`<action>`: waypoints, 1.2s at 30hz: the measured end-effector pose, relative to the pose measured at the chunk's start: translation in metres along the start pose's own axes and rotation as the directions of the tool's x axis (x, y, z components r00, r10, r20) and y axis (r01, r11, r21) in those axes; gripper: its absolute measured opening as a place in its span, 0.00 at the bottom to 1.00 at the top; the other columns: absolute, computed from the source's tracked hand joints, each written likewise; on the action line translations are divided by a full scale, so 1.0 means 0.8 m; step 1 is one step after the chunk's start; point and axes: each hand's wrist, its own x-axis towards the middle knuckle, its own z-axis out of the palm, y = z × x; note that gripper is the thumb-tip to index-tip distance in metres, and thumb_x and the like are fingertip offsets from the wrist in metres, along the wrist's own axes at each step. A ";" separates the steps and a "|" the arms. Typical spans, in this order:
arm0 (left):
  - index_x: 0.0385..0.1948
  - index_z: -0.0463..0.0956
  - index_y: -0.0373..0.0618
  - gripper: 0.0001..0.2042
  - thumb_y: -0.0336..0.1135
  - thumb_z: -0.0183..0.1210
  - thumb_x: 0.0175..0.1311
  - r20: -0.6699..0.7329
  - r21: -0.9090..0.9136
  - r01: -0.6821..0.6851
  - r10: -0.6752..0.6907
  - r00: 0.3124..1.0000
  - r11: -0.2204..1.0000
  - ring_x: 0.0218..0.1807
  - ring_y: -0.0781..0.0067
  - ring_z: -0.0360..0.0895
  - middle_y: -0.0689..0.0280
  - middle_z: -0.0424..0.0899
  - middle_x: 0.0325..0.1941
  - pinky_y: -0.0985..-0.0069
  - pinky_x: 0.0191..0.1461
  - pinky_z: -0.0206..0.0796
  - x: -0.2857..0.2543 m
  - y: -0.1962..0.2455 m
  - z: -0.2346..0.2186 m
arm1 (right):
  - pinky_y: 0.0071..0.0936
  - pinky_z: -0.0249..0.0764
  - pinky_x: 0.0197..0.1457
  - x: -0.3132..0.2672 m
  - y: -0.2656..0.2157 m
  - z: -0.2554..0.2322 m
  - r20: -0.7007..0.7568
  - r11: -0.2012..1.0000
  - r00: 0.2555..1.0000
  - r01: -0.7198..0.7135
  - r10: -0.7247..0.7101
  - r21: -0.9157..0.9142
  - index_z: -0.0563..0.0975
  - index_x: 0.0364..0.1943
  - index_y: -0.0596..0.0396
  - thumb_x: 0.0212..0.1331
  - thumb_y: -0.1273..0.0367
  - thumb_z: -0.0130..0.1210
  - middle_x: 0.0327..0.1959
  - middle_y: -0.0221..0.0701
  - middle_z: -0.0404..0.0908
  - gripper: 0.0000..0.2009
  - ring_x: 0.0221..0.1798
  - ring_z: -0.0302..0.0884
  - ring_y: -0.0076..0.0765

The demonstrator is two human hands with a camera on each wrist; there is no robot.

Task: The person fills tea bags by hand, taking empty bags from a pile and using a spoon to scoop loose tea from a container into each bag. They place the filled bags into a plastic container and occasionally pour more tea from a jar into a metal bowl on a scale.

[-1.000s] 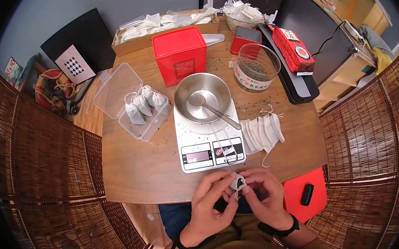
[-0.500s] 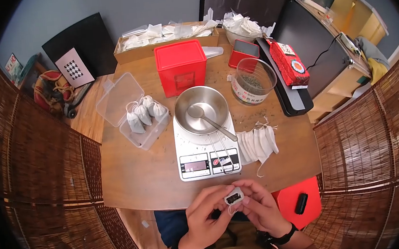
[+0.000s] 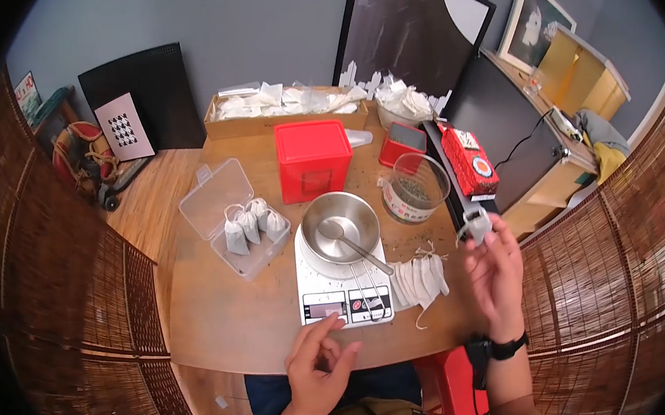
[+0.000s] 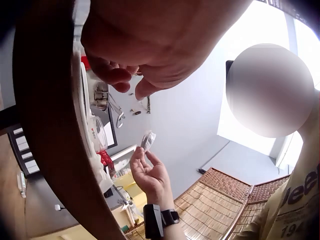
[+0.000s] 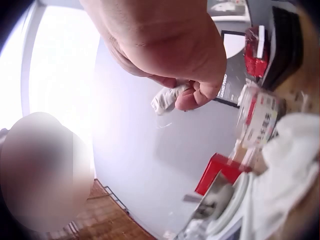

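Observation:
Held up over the table's right side, my right hand (image 3: pixel 499 272) pinches a small white drawstring bag (image 3: pixel 478 230) between thumb and fingers. The bag's mouth gapes, with dark stuff inside. In the right wrist view the bag (image 5: pixel 166 100) sticks out past the fingertips, a thread hanging near it. My left hand (image 3: pixel 315 371) hovers at the table's front edge, fingers loosely bent and holding nothing, close to the white kitchen scale (image 3: pixel 307 281). On that scale stands a steel pot (image 3: pixel 363 213) with a spoon (image 3: pixel 364 256) in it.
Several flat white bags (image 3: pixel 418 279) lie right of the scale. Filled bags (image 3: pixel 254 220) stand in a clear lidded box (image 3: pixel 252 270) at left. Behind are a red canister (image 3: pixel 312 158), a clear tub of dried leaves (image 3: pixel 418 192) and a red packet (image 3: pixel 471 164).
Both hands held the bag together at the table's front edge. My left hand has let go; my right has carried the bag up and to the right. The head view has tilted up.

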 end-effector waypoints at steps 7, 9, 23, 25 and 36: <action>0.61 0.81 0.34 0.19 0.18 0.69 0.68 -0.171 0.015 -0.029 0.031 0.985 0.999 0.31 0.85 0.73 0.61 0.84 0.51 0.85 0.32 0.65 0.010 -0.025 -0.009 | 0.21 0.82 0.44 0.143 0.002 -0.029 -0.041 0.858 0.959 0.233 -0.282 -0.458 0.74 0.63 0.57 0.78 0.73 0.61 0.49 0.31 0.87 0.15 0.44 0.85 0.22; 0.60 0.81 0.33 0.19 0.18 0.69 0.68 -0.153 0.034 -0.005 0.010 0.988 0.999 0.31 0.86 0.74 0.61 0.84 0.51 0.85 0.31 0.65 0.009 -0.024 -0.009 | 0.20 0.80 0.44 0.169 0.006 -0.028 0.125 0.658 0.942 0.309 -0.312 -0.687 0.77 0.59 0.59 0.76 0.75 0.62 0.46 0.30 0.88 0.12 0.42 0.83 0.19; 0.59 0.82 0.33 0.18 0.17 0.69 0.68 -0.156 0.038 -0.014 0.020 0.988 0.999 0.31 0.86 0.75 0.61 0.84 0.50 0.85 0.31 0.66 0.011 -0.025 -0.012 | 0.27 0.81 0.44 0.178 0.018 0.016 0.320 0.143 0.859 0.404 -0.400 -0.904 0.86 0.55 0.63 0.71 0.73 0.68 0.39 0.35 0.91 0.12 0.37 0.85 0.26; 0.59 0.82 0.33 0.18 0.17 0.69 0.68 -0.154 0.044 -0.021 0.027 0.988 0.999 0.31 0.86 0.75 0.60 0.84 0.50 0.85 0.31 0.66 0.011 -0.026 -0.012 | 0.27 0.81 0.43 0.178 0.025 0.017 0.314 0.165 0.776 0.468 -0.547 -0.868 0.87 0.54 0.62 0.70 0.72 0.69 0.37 0.35 0.90 0.12 0.36 0.85 0.28; 0.60 0.81 0.33 0.18 0.17 0.67 0.69 -0.121 0.015 0.007 -0.005 0.993 1.000 0.35 0.85 0.75 0.60 0.82 0.51 0.85 0.37 0.67 0.009 -0.019 -0.015 | 0.25 0.76 0.39 0.179 0.034 0.013 0.287 0.254 0.858 0.419 -0.426 -0.872 0.88 0.52 0.61 0.70 0.72 0.68 0.31 0.29 0.87 0.11 0.33 0.79 0.22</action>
